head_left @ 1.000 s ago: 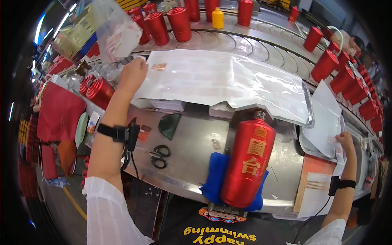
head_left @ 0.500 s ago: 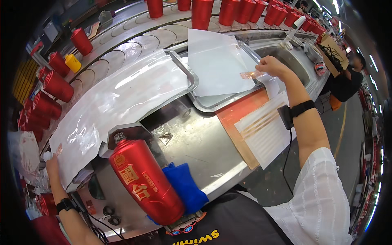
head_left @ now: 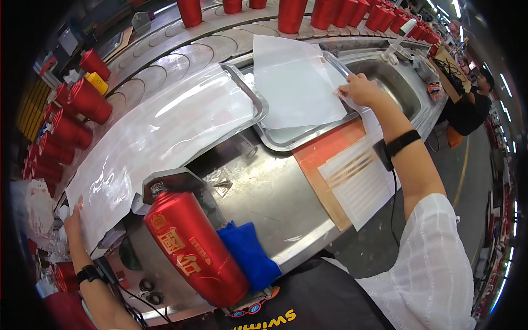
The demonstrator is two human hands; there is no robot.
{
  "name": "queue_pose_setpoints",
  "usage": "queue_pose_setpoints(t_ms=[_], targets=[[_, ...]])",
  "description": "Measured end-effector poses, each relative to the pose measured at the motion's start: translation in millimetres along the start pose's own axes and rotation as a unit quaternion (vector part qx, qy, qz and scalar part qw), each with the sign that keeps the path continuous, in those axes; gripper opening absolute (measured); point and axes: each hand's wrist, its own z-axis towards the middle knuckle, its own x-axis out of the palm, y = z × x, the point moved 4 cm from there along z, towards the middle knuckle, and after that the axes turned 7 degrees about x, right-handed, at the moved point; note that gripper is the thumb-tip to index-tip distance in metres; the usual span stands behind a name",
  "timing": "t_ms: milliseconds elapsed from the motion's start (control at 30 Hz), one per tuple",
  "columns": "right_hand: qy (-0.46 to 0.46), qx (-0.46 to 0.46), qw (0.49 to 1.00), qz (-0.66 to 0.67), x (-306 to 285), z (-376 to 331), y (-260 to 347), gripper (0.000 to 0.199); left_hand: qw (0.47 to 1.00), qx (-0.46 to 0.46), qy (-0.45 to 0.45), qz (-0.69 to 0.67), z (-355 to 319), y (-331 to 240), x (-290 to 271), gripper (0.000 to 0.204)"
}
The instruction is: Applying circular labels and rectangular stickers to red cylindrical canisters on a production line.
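My right hand is closed in a pinch over the right side of a white sheet lying across a metal tray. A small, clear decal film with a coppery tint shows at its fingertips, partly hidden. Far left, my left hand grips the edge of a long translucent plastic sheet; its fingers are partly hidden. A red bottle with gold lettering lies tilted in front of me, its neck in a metal holder. Neither hand touches the bottle.
A blue cloth lies beside the bottle. At right are a red board and a paper sheet with gold strips. Behind runs a conveyor with several red bottles. A sink and a person are farther right.
My right hand has shifted slightly left, and the decal film in it shows less. Bottles on the conveyor have moved along. My left hand stays at the sheet's edge.
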Motion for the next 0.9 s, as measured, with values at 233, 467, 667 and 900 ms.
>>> queue_pose_setpoints(t_ms=[233,467,667,900], targets=[[-0.048,0.031,0.998,-0.037,3.5,28.8,-14.4,0.028,0.979,0.182,0.045,0.084,-41.8,-36.4,1.1,0.039],[-0.209,-0.190,0.952,0.120,13.7,62.8,-30.5,0.030,0.990,0.014,-0.021,0.139,-49.6,-46.6,-13.9,0.030],[-0.226,-0.223,0.931,0.179,-25.0,39.8,8.6,0.027,0.979,0.066,-0.093,0.168,-108.3,-81.5,-45.7,0.028],[-0.263,-0.307,0.887,0.222,-108.0,-44.7,107.2,0.031,0.949,0.190,-0.220,0.121,-164.3,-156.2,-94.7,0.027]])
